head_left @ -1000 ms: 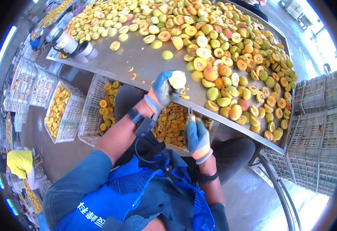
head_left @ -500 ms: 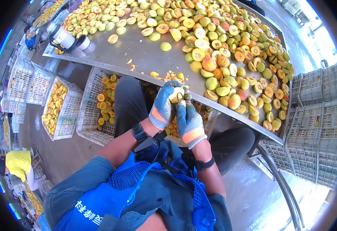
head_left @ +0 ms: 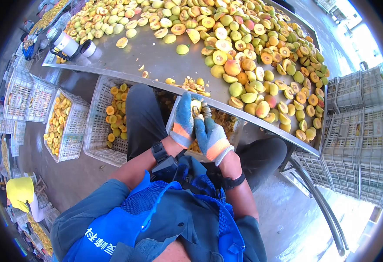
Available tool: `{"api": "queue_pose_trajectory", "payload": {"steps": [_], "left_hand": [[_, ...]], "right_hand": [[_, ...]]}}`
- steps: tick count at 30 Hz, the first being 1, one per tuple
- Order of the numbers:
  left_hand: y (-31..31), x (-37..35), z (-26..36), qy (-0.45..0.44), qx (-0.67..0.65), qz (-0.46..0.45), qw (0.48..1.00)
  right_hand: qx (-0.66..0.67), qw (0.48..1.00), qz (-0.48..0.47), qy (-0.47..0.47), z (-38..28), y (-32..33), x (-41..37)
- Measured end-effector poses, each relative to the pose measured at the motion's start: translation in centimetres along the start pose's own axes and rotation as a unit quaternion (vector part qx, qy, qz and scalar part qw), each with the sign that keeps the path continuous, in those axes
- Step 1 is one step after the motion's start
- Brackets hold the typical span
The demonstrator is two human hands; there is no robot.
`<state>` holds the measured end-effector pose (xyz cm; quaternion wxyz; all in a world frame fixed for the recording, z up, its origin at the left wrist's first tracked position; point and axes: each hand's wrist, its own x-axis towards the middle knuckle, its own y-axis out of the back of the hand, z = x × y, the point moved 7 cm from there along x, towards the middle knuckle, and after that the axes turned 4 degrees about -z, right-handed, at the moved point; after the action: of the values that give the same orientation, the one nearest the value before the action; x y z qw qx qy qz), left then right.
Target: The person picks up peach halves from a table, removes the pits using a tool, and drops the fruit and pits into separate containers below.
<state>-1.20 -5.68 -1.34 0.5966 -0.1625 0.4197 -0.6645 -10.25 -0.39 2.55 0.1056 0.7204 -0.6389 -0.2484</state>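
My left hand [head_left: 183,121], in a blue-and-grey glove with an orange band, is closed around a pale yellow peach half [head_left: 195,107]. Close against it is my right hand [head_left: 212,139], gloved alike, with fingers bent in at the fruit. They grip a small curved metal tool, mostly hidden now between glove and peach. Both hands are just off the near edge of the metal table [head_left: 156,65], above a crate [head_left: 238,135] of cut pieces between my knees.
Many halved peaches [head_left: 248,65] lie heaped on the table. A jug [head_left: 63,43] stands at its left end. To the left are crates of fruit [head_left: 71,131]; at right, stacked crates [head_left: 353,131] and a bent metal bar [head_left: 320,205]. A person in yellow [head_left: 20,192] works at far left.
The curved tool, visible against the peach before, is now mostly hidden. My right fingers have moved slightly left and down, close to my left hand. The whole view has shifted slightly.
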Motion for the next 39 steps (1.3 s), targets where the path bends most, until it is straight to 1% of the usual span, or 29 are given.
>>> {"api": "queue_pose_trajectory", "payload": {"steps": [3, 4, 7, 10, 13, 16, 19, 20, 21, 22, 25, 26, 28, 29, 30, 32, 33, 35, 36, 37, 38, 39], "left_hand": [[0.1, -0.6, 0.4, -0.036, 0.035, 0.047, 0.998], [0.5, -0.2, -0.2, -0.018, -0.004, 0.038, 0.999], [1.0, 0.1, -1.0, 0.014, -0.035, 0.02, 0.999], [1.1, 0.1, -1.3, 0.028, -0.056, 0.001, 0.998], [1.6, 0.1, -1.1, 0.016, -0.017, -0.013, 1.0], [1.6, 0.0, -1.6, 0.029, -0.043, 0.013, 0.999], [1.3, -0.3, -1.4, 0.039, 0.023, -0.029, 0.999], [1.4, -0.3, -1.6, 0.053, 0.018, -0.029, 0.998], [1.6, -0.3, -1.9, 0.065, 0.013, -0.03, 0.997], [1.7, -0.3, -2.1, 0.079, 0.009, -0.031, 0.996], [1.4, -0.6, -1.7, 0.062, 0.07, -0.083, 0.992], [1.2, -0.8, -1.8, 0.071, 0.077, -0.102, 0.989], [0.2, -1.6, -1.3, 0.088, 0.091, -0.139, 0.982], [0.1, -1.8, -1.5, 0.111, 0.082, -0.145, 0.98], [0.0, -1.9, -1.6, 0.134, 0.073, -0.151, 0.977], [0.1, -1.7, -1.8, 0.172, 0.042, -0.162, 0.971], [0.3, -1.5, -1.3, 0.168, 0.017, -0.133, 0.977], [1.0, -1.2, 0.5, 0.153, -0.032, -0.071, 0.985], [2.2, -0.8, 1.8, 0.137, -0.002, -0.041, 0.99], [2.4, 0.1, 3.9, 0.107, 0.041, -0.108, 0.988], [3.8, 0.1, 7.3, -0.06, 0.255, -0.055, 0.964], [4.4, -0.1, 10.3, -0.1, 0.311, -0.02, 0.945]], "right_hand": [[-0.035, 0.999, 0.005, -0.016, -0.7, 0.4, -0.4], [-0.016, 1.0, -0.003, -0.006, -0.1, 0.0, -0.3], [0.011, 0.999, -0.036, 0.008, 1.4, -1.2, 0.1], [-0.085, 0.985, -0.053, 0.139, 0.1, -1.1, -0.3], [0.014, 0.994, -0.098, 0.055, 0.3, -1.0, -0.4], [0.021, 0.993, -0.107, 0.041, 0.6, -1.2, -0.6], [0.008, 0.967, -0.057, 0.249, -0.4, -1.3, -1.1], [0.144, 0.975, -0.118, 0.121, 1.7, -1.7, -0.7], [0.275, 0.945, -0.175, -0.01, 2.1, -1.8, -0.9], [0.396, 0.879, -0.225, -0.141, 2.5, -2.5, -1.8], [0.513, 0.811, -0.238, -0.153, 1.8, -2.9, -2.8], [0.549, 0.774, -0.267, -0.165, 2.3, -3.5, -3.0], [0.665, 0.651, -0.321, -0.175, 3.5, -4.9, -3.4], [0.715, 0.582, -0.345, -0.177, 3.8, -5.5, -3.7], [0.745, 0.533, -0.364, -0.169, 3.5, -5.6, -3.9], [0.762, 0.517, -0.36, -0.153, 3.6, -6.0, -4.0], [0.769, 0.509, -0.359, -0.144, 3.5, -6.1, -4.1], [0.753, 0.543, -0.346, -0.134, 3.9, -5.7, -4.0], [0.744, 0.56, -0.34, -0.129, 4.0, -5.6, -3.9], [0.587, 0.747, -0.293, -0.108, 5.4, -5.6, -3.2], [0.393, 0.888, -0.225, -0.078, 6.4, -5.0, -2.5], [0.176, 0.974, -0.14, -0.041, 6.8, -3.8, -2.0]]}}
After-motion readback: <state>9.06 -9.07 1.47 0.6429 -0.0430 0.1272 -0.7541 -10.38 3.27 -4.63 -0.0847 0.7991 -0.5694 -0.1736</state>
